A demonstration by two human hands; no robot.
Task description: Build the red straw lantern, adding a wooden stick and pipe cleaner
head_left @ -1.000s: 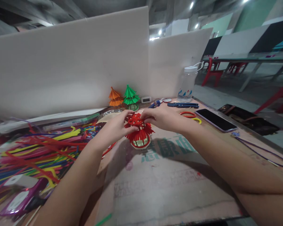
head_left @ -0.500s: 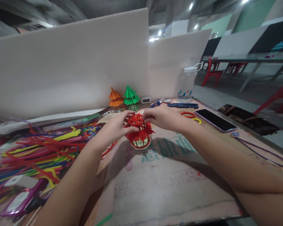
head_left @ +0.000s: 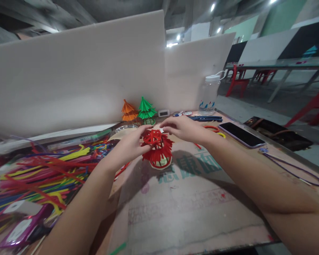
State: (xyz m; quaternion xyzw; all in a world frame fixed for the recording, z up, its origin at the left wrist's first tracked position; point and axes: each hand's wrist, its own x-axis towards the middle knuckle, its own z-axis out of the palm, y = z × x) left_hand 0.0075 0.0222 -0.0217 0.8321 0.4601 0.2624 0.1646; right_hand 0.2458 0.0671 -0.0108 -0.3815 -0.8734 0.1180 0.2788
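Observation:
A red pipe-cleaner model (head_left: 159,153), shaped like a small tiered pavilion on a round base, stands on the cardboard-covered table (head_left: 188,209). My left hand (head_left: 129,146) pinches its top tier from the left, thumb and fingers closed on the red spokes. My right hand (head_left: 184,128) hovers just above and to the right of the top, fingers stretched out and slightly apart, holding nothing. Both forearms reach in from the bottom of the view.
A heap of coloured pipe cleaners (head_left: 42,170) fills the left side. An orange model (head_left: 129,111) and a green model (head_left: 146,109) stand against the white partition (head_left: 82,71). A clear bottle (head_left: 208,95), a phone (head_left: 241,134) and a purple cord (head_left: 289,166) lie to the right.
My right hand has let go of the model's top and lifted slightly up and right, fingers spreading. My left hand keeps its pinch. The view has shifted a little.

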